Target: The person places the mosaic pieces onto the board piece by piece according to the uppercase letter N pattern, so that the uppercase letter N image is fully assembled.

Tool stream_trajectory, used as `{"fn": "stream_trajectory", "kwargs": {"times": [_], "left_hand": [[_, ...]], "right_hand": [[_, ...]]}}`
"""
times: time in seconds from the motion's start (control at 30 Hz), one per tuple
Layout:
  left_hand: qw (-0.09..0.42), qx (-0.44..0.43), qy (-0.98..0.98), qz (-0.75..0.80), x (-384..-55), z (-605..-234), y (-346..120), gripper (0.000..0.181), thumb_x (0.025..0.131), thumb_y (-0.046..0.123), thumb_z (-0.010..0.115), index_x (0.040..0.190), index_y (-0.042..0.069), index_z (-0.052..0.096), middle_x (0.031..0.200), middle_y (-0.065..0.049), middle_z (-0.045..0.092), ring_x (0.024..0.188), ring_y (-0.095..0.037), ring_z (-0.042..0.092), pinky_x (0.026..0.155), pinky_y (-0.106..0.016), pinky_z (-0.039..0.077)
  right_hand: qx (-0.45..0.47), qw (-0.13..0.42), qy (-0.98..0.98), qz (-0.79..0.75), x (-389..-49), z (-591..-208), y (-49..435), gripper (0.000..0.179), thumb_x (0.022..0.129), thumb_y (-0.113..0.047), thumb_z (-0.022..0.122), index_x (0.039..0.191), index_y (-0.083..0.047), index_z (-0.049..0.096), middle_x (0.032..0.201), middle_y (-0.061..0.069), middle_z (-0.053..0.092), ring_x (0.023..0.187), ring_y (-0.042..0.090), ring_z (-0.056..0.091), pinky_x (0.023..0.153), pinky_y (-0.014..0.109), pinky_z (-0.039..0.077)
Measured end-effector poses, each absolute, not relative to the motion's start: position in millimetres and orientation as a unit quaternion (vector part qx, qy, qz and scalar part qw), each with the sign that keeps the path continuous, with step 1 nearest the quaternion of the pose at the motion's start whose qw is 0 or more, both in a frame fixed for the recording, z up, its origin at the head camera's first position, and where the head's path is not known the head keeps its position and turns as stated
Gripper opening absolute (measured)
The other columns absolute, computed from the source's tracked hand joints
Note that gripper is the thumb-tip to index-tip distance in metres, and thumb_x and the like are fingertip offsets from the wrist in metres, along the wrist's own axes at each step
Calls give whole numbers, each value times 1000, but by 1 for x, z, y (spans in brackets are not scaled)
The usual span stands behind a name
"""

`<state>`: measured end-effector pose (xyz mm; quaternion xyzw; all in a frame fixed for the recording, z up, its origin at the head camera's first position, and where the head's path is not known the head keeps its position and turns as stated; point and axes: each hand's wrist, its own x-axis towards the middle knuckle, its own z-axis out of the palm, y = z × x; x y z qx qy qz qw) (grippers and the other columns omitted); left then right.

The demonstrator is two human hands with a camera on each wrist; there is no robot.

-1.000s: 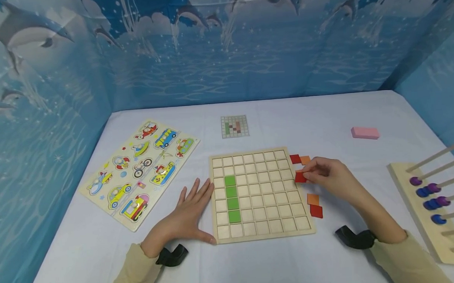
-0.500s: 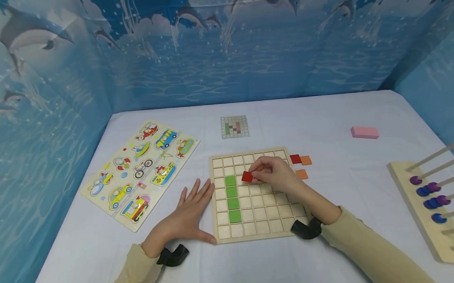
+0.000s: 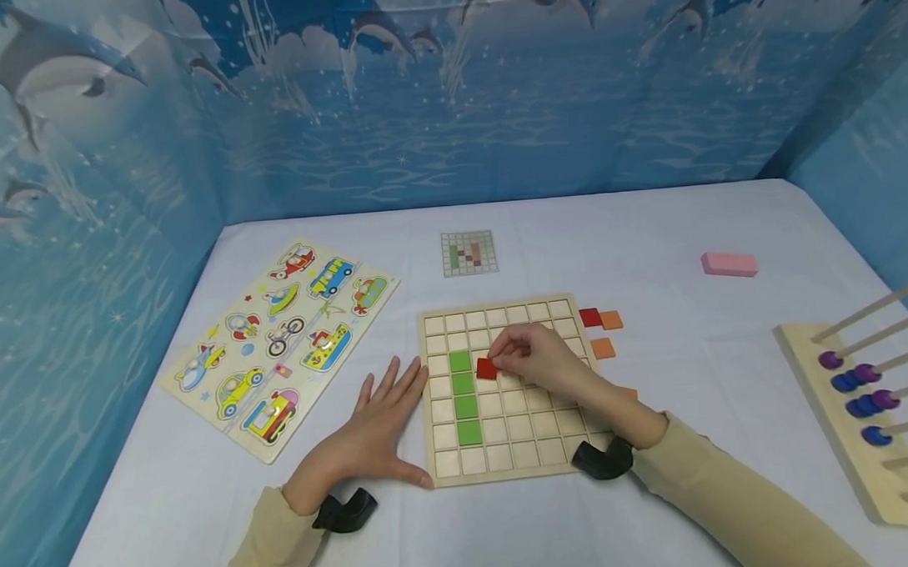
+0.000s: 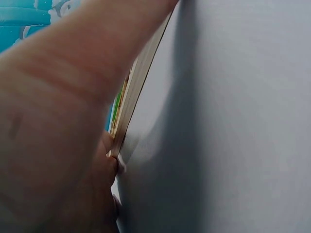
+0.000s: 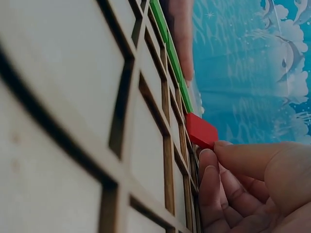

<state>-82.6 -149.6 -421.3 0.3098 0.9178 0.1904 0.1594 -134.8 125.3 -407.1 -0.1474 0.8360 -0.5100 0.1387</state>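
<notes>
My right hand (image 3: 538,361) pinches a red square tile (image 3: 486,368) between thumb and fingertips, over the wooden grid board (image 3: 528,479). In the right wrist view the red tile (image 5: 201,130) is tilted, one edge right at the grid's ridges. Just left of it, several green tiles (image 3: 465,384) fill one column of cells. My left hand (image 3: 374,432) lies with fingers spread at the board's left edge, thumb by the lower left corner. Its fingers touch the board's side in the left wrist view.
Red and orange tiles (image 3: 611,320) lie off the board's right side, some partly hidden by the right arm. A small pattern card (image 3: 470,254) is behind the board. Around stand a vehicle puzzle (image 3: 279,348), a pink block (image 3: 729,265) and a peg rack with beads (image 3: 842,420).
My right hand has carried the red tile from the board's right edge leftward over the grid, then slightly lower beside the green column. The left hand has stayed in place.
</notes>
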Motion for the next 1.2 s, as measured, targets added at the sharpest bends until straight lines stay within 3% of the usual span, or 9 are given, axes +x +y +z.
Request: {"fn": "stream_trajectory", "kwargs": {"times": [0.37, 0.77, 0.97, 1.1, 1.2], "left_hand": [[157, 314, 917, 188, -83, -421, -150, 133, 56, 65, 78, 150, 6, 4, 156, -7, -4, 138, -29, -16, 105, -54, -8], [147, 324, 917, 182, -82, -419, -150, 132, 57, 65, 77, 150, 3, 6, 155, -10, -2, 138, -32, -13, 104, -57, -5], [148, 323, 917, 182, -81, -418, -150, 132, 57, 63, 78, 149, 2, 7, 155, -11, -2, 138, -33, -13, 104, -57, -5], [146, 326, 916, 184, -81, -418, -150, 132, 57, 64, 78, 149, 2, 7, 155, -11, -1, 138, -33, -13, 104, -58, -6], [146, 326, 916, 185, -81, -419, -150, 132, 57, 64, 77, 149, 2, 7, 155, -11, -2, 138, -33, -13, 104, -58, -6]], "right_hand": [[-212, 131, 855, -454, -134, -407, 125, 7, 86, -7, 67, 85, -13, 70, 73, -6, 62, 67, 15, 54, 61, 30, 44], [-206, 115, 861, -450, -135, -396, 133, 13, 89, -10, 64, 98, -9, 73, 95, -2, 67, 83, 14, 59, 72, 33, 47], [-154, 88, 866, -468, -144, -383, 166, 18, 90, -9, 62, 105, -4, 70, 106, 8, 65, 87, 20, 62, 74, 36, 48], [-96, 83, 857, -499, -152, -378, 194, 26, 93, -15, 60, 113, 0, 65, 110, 17, 63, 93, 27, 61, 77, 37, 49], [-53, 62, 857, -509, -158, -380, 214, 32, 94, -22, 59, 116, 0, 64, 110, 16, 62, 94, 25, 59, 76, 33, 49]]}}
